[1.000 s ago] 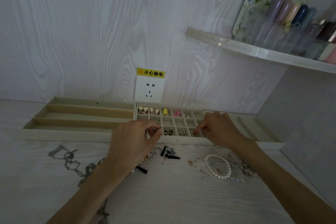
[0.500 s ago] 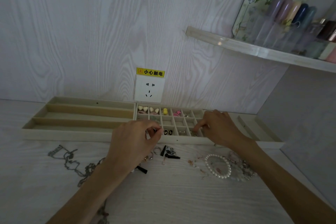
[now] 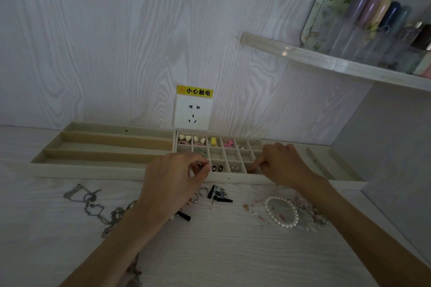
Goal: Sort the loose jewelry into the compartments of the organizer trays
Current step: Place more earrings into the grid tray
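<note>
Beige grid tray [image 3: 233,178]: holding two black studs [image 3: 217,168]; left hand [image 3: 172,182] pinching tiny dark piece [image 3: 200,166] above its front row, right hand [image 3: 283,163] fingertips curled, poking into front-right cell, grasp unclear.

Two hands, left [image 3: 172,182] and right [image 3: 283,163]. Three organizer trays [image 3: 93,170]. One pearl bracelet [image 3: 281,211], lower right. One wall socket [image 3: 193,113]. One shelf [image 3: 326,63].
</note>
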`<state>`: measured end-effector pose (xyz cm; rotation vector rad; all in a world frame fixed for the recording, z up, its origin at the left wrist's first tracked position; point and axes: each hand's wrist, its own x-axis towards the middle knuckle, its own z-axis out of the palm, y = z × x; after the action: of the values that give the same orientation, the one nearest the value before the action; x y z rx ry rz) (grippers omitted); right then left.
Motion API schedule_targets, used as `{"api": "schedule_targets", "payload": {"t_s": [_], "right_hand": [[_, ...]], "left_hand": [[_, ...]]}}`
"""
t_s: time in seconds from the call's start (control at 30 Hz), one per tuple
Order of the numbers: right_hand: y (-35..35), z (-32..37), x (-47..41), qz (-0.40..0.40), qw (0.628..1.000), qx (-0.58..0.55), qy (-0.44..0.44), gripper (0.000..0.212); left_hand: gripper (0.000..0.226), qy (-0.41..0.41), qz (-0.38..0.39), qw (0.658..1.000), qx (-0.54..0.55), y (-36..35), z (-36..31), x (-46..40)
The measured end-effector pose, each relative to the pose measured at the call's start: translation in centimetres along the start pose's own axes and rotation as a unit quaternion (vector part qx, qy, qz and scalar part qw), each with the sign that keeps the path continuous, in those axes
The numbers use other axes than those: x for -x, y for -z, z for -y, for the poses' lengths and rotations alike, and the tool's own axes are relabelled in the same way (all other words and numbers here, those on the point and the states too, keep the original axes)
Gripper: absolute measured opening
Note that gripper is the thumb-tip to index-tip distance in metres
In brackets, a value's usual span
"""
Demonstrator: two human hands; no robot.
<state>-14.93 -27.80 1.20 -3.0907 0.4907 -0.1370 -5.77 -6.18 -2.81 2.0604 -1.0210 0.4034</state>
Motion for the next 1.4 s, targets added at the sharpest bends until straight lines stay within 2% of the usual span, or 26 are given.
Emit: {"api": "schedule_targets", "payload": {"t_s": [0.17, 0.43, 0.6, 0.8, 1.03, 1.13, 1.27, 1.4], "right_hand": [[0.3, -0.2, 0.1, -0.013, 1.000, -0.018, -0.004, 0.042], [0.8, -0.2, 0.2, -0.040, 0.999, -0.025, -0.008, 0.050], [0.2, -0.5, 0.6, -0.008, 1.000, -0.008, -0.006, 0.049], [-0.2, -0.6, 0.5, -0.014, 1.000, 0.002, -0.007, 0.048], [-0.1, -0.3, 0.2, 0.014, 0.998, 0.055, -0.012, 0.037], [0.5, -0.3, 0.6, -0.004, 1.000, 0.026, -0.015, 0.036], [1.4, -1.3, 2.5, -0.074, 0.996, -0.053, -0.012, 0.037], [1.7, -2.2, 6.0, -0.021, 0.995, -0.095, -0.004, 0.021]], "left_hand": [[0.005, 0.000, -0.001, 1.000, 0.004, 0.0, 0.0, 0.0], [0.006, 0.003, 0.005, 1.000, 0.000, 0.0, 0.0, 0.0], [0.003, -0.001, 0.004, 1.000, 0.009, 0.0, 0.0, 0.1], [0.004, -0.002, 0.003, 1.000, 0.011, 0.1, 0.2, 0.2], [0.004, -0.003, 0.006, 1.000, 0.010, -0.1, 0.1, 0.1], [0.006, 0.002, 0.000, 1.000, 0.007, 0.0, 0.1, -0.1], [0.008, 0.004, 0.006, 1.000, 0.000, 0.0, 0.3, 0.0], [0.010, 0.018, 0.021, 1.000, -0.007, 0.3, 0.2, -0.1]]}}
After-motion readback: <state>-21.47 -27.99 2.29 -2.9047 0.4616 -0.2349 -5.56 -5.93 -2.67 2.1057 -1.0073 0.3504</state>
